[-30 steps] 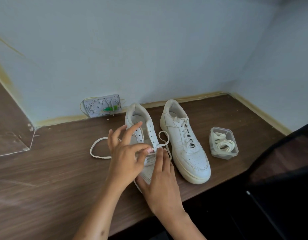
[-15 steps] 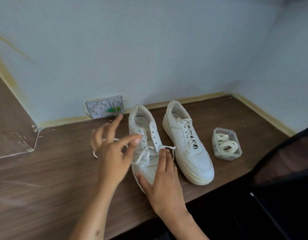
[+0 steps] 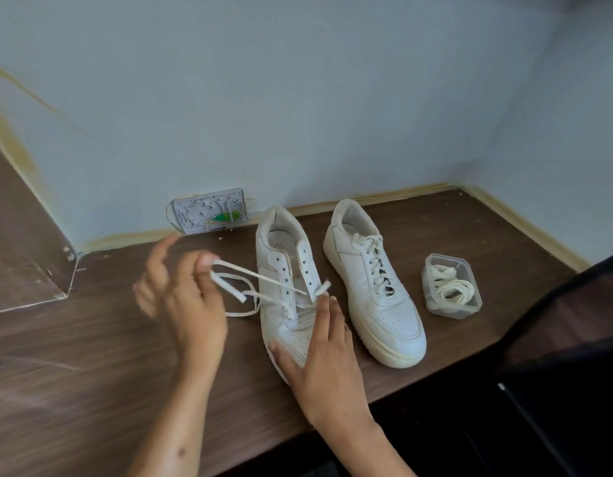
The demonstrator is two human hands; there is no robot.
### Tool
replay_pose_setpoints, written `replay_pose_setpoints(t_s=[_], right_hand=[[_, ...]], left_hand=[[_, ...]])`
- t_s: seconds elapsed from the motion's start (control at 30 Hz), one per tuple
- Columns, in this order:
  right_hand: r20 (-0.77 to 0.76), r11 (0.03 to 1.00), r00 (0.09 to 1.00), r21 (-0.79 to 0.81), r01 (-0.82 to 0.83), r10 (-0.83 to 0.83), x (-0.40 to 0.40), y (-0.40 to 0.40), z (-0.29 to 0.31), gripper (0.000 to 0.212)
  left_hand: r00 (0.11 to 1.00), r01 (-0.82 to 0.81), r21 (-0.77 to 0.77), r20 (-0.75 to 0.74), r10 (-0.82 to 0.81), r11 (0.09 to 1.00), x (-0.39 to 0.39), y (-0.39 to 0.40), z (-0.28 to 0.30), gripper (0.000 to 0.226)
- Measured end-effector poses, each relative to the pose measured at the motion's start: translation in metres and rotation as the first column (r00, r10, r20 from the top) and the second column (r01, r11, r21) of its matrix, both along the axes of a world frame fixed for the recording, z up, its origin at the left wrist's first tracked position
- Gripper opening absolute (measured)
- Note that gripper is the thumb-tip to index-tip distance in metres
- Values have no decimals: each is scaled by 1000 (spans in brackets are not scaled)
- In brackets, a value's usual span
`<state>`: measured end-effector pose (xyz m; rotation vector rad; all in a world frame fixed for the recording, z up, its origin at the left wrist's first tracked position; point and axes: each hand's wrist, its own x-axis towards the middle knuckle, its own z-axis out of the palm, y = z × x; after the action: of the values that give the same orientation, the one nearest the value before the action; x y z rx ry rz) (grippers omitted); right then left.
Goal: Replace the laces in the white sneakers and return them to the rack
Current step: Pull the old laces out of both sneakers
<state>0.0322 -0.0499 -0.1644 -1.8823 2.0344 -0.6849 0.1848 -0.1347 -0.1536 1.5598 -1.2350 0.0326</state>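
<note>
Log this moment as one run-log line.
left hand pinches lace | right hand steadies left sneaker | right sneaker laced

Soft, even daylight, fairly dim and cool; shadows under the sneakers are faint and short, no hard glare, only a pale sheen on the bench at left. Left hand is motion-blurred, fingers smeared; right hand sharp. Wide-angle bowing bends the wall lines at the edges, lower right corner falls to near black.
</note>
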Motion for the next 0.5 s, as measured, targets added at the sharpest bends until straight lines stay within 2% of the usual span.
replay_pose_setpoints(t_s=[0.07,0.13,0.23,0.3,0.4,0.43,0.5], right_hand=[[1,1000,1000,-1,-3,3,0,0,1,97],[3,1000,1000,3,-2,2,0,1,1,97],[-6,1000,1000,-5,0,0,1,-1,-1,96],[-5,1000,1000,-14,-6,6,1,-1,-1,95],[2,1000,1000,-10,-24,24,0,-1,-1,95],[5,1000,1000,-10,-22,22,0,-1,-1,95],[-1,1000,1000,-17,-15,15,1,-1,-2,95]], left_hand=[[996,-33,100,-82,42,994,8,-3,-4,24],[997,30,103,-73,-22,994,8,-5,-4,22],[940,286,21,189,-285,958,-4,-3,1,24],[842,396,92,361,-401,914,-19,3,1,25],[752,422,177,480,-452,889,-33,11,-1,14],[742,424,178,494,-454,888,-33,10,-1,8],[735,409,177,518,-438,895,-33,11,1,10]])
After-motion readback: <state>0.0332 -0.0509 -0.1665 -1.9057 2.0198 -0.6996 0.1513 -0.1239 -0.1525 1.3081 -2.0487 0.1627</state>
